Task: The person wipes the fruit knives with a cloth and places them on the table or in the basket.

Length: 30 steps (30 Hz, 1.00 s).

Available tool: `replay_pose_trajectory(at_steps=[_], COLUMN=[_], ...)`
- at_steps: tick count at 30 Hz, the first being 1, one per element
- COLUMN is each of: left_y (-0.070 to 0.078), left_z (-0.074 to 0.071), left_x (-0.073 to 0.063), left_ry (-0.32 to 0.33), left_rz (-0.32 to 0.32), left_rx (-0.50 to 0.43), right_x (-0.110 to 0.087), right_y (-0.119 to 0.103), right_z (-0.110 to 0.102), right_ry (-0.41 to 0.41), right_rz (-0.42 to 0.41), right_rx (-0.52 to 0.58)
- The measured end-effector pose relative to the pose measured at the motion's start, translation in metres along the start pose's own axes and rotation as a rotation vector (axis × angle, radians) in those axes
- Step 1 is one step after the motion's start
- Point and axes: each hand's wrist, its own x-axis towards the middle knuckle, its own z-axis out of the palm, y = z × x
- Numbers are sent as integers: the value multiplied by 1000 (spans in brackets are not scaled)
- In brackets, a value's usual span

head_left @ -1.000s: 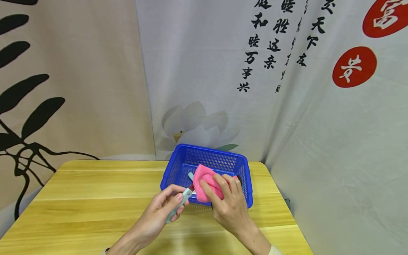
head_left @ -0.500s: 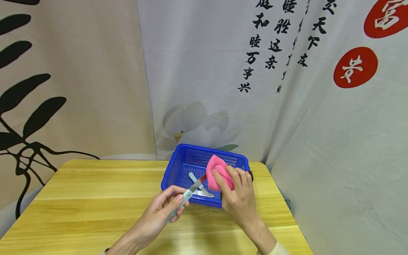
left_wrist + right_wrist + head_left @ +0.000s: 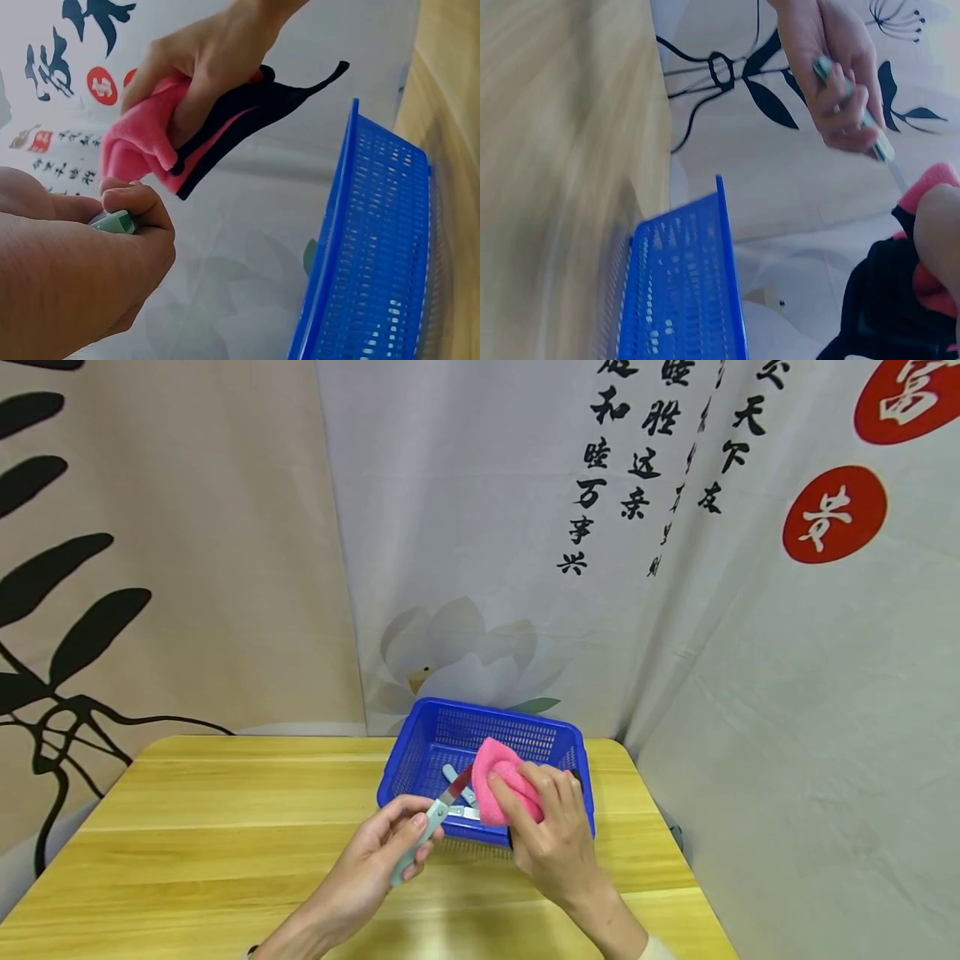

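My left hand [image 3: 371, 860] grips a small knife by its pale green handle [image 3: 420, 843], the blade [image 3: 460, 782] pointing up and to the right. A reddish tint shows along that blade. In my right hand [image 3: 558, 839] is a bunched pink cloth [image 3: 501, 777], which covers the blade's tip. Black trim and a black strap [image 3: 300, 94] hang from the cloth in the left wrist view. Both hands are in front of and partly over a blue basket [image 3: 386, 777]. Inside it lie a pale green knife handle [image 3: 451, 773] and a second knife [image 3: 471, 813], partly hidden.
The basket, with perforated walls, stands at the back right of a wooden table [image 3: 225, 827]. Behind the table hangs a printed curtain [image 3: 480, 527], and another curtain side [image 3: 810, 735] runs close along the right edge.
The cloth in my right hand slid up and right along the blade, baring more of it, then came partway back down and left. My left hand stays nearly still on the knife.
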Motion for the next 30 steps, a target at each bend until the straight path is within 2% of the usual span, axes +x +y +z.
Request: replay_pose_trajectory(at_steps=[5,10,19,24,30], left_y=[0,0,1,2,0], left_z=[-1,-1,0,-1,-2], left_x=[0,0,1,0,-1], left_ry=[-19,-47,-37,-24,-38], left_rz=[3,28,28,26,40], left_rx=[0,-10,19,39,35], right_x=[4,5,3,2,-1], right_y=[-14,-23,-28,-23,-16], right_z=[1,2,3,5,6], right_ry=[-11,-42,-67,-63,-49], right_rz=[-129,-171,-156,-139,-99], right_rx=[51,73,65,32,-4])
